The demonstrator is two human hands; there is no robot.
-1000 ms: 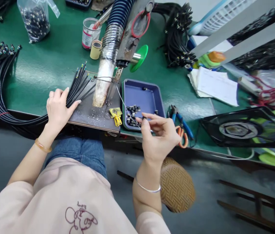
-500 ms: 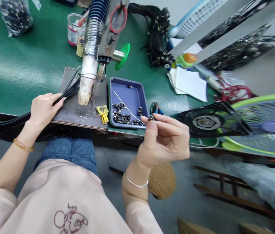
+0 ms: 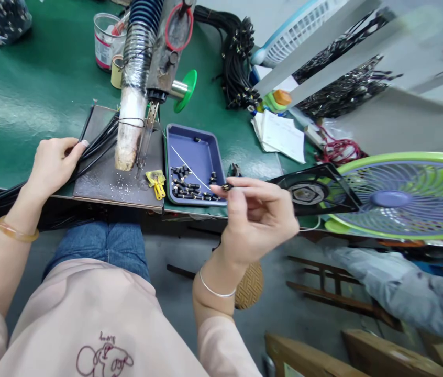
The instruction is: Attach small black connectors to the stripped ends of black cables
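My left hand (image 3: 55, 165) is closed at the left side of a dark board (image 3: 99, 180), pinching a single black cable (image 3: 87, 123) whose end sticks up past the fingertips. Beside it a bundle of black cables (image 3: 106, 135) lies across the board. Thumb and fingers of my right hand (image 3: 261, 217) pinch a small dark connector (image 3: 226, 187) just over the near right corner of a blue tray (image 3: 194, 157). Several black connectors (image 3: 186, 188) lie in that tray. A thin solder wire (image 3: 188, 167) runs over it from the green spool (image 3: 190, 90).
A metal stand with a soldering iron (image 3: 148, 131) and a taped hose (image 3: 129, 133) rise over the board. A yellow clip-like piece (image 3: 158, 186) lies by the tray. Rightward are a black fan frame (image 3: 310, 193), a green fan (image 3: 392, 199) and a stool (image 3: 250, 287). Another person's sleeve (image 3: 402, 293) shows.
The view has shifted right. My left hand has separated one cable from the bundle, its end now standing apart. My right hand still pinches the connector, now held more level.
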